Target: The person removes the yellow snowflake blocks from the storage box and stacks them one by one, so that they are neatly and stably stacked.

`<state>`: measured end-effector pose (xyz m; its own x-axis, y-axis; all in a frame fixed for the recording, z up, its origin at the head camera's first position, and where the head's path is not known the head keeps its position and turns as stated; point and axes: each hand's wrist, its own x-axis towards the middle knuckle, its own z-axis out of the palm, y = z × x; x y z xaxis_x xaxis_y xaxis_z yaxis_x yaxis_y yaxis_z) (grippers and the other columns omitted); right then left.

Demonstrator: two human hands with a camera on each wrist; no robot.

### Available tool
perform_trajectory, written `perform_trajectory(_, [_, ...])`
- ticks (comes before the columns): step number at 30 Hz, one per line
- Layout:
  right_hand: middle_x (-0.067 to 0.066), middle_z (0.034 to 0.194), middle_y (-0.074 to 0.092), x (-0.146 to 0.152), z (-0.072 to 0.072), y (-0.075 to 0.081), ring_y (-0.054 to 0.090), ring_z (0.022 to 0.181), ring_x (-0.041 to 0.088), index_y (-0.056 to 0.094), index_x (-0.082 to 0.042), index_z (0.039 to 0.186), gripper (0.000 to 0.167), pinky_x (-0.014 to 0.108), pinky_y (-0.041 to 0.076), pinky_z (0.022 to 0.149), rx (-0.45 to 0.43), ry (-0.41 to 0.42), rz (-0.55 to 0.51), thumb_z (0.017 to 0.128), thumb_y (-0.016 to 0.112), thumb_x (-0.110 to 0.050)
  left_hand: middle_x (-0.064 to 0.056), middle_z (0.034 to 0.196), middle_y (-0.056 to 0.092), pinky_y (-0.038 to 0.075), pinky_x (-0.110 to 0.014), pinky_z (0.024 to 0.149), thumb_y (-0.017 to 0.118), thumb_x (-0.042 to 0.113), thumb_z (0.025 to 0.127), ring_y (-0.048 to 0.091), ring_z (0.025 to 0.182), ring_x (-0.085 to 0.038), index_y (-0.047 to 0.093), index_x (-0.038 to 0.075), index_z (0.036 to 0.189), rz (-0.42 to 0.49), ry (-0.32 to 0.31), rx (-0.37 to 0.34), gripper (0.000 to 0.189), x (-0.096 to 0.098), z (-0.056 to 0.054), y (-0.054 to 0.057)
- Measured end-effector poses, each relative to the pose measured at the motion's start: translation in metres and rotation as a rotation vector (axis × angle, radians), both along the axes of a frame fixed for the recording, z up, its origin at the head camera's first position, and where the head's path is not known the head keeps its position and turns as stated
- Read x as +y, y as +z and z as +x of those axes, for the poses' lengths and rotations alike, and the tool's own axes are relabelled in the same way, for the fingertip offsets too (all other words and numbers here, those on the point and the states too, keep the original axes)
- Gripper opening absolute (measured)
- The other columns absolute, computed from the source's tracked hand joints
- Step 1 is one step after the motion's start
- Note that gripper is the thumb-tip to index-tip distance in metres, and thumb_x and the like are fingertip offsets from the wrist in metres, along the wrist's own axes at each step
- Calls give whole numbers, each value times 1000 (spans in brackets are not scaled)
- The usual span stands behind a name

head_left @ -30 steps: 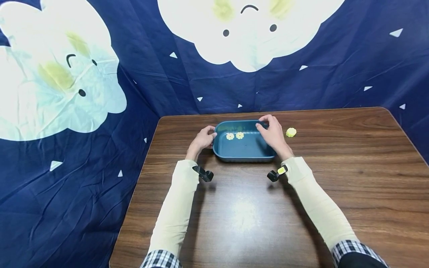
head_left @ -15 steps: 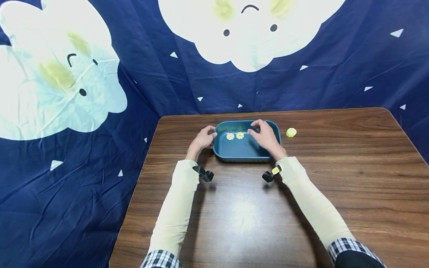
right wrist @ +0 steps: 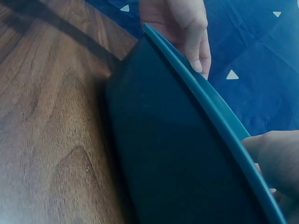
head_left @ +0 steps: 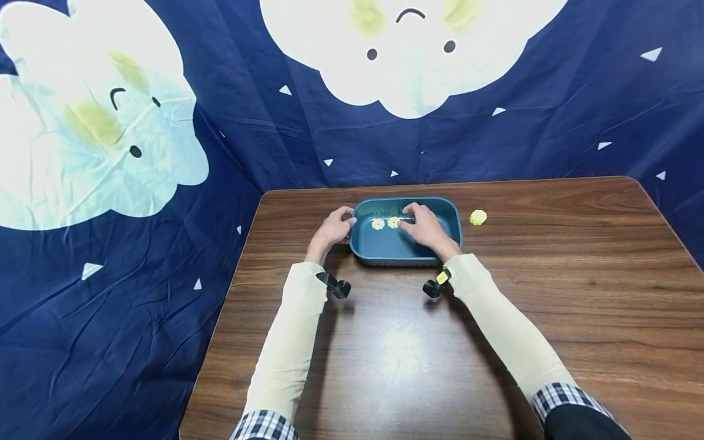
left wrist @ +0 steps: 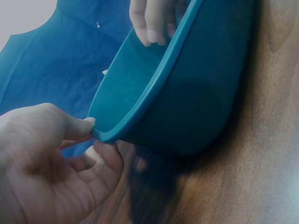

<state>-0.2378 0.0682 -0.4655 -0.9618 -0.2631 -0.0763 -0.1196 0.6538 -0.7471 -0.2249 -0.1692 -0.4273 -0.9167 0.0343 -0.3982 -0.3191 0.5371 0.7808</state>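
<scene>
A dark teal oval plastic tub [head_left: 385, 246] stands near the table's back edge. My left hand [head_left: 332, 228] pinches its left rim between thumb and fingers; the left wrist view shows this grip closely. Inside the tub lie two small pale yellow flower-shaped pieces [head_left: 377, 224], side by side. Over the tub's inside is my right hand [head_left: 428, 227], thumb and fingers apart, its fingertips close to the right-hand flower piece [head_left: 393, 222]. Whether they touch it I cannot tell. In the right wrist view the tub wall [right wrist: 159, 126] hides most of that hand.
A yellow-green flower-like piece [head_left: 478, 217] lies on the wooden table [head_left: 577, 263], to the right of the tub. Behind the table hangs a dark blue cloth [head_left: 467, 150] printed with white clouds. Each wrist carries a small black camera [head_left: 342, 289].
My right hand has moved left and slightly down from the tub's right rim to the flower pieces inside. The left hand and the tub have stayed in place.
</scene>
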Motion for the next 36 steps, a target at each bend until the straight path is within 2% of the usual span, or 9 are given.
perform_trajectory(3, [17,129,47,-4,-1,0,42,122,35,50,-7,131,41,50,37,101,-26,6,26,95,58,-25,-13,104,52,53,-28,67,45,22,102,54,79,-19,46,16,135,0,0,6,33,0,-1,0])
perform_trajectory(9, [19,134,44,-12,-4,0,36,128,39,50,-12,134,43,51,33,106,-30,38,159,95,58,-26,-11,104,52,53,-28,68,44,23,102,54,79,-19,46,17,135,-2,-4,3,33,-1,-1,-1])
perform_trajectory(15, [20,131,45,-18,-5,-1,40,121,38,49,-14,138,47,48,34,103,1,70,289,94,58,-28,-15,107,53,53,-28,67,45,23,102,54,79,-20,46,17,134,4,-3,0,32,-1,-2,-1])
perform_trajectory(20, [18,128,43,-20,-6,-3,39,116,34,48,-15,140,49,45,34,100,-2,67,327,94,58,-28,-15,107,53,52,-27,67,45,22,102,54,80,-19,46,17,134,9,-2,-1,33,-1,-2,-1])
perform_trajectory(24, [17,128,42,-21,-6,-4,37,114,33,50,-17,139,47,46,34,99,-9,80,363,95,58,-29,-12,105,53,54,-29,71,44,22,102,55,81,-19,47,17,134,6,0,-4,32,0,-1,-1])
perform_trajectory(30, [16,125,42,-22,-4,-3,37,114,35,60,-17,123,34,47,35,98,5,82,376,91,65,-28,-12,105,51,54,-30,72,44,23,103,53,81,-20,46,18,135,4,-5,-2,33,-1,-1,-2])
perform_trajectory(36, [15,120,42,-20,-1,0,37,110,34,59,-11,106,26,46,35,96,5,87,375,88,70,-26,-12,105,51,52,-26,67,44,23,103,53,80,-18,45,18,136,-6,-5,-3,34,0,-2,-2])
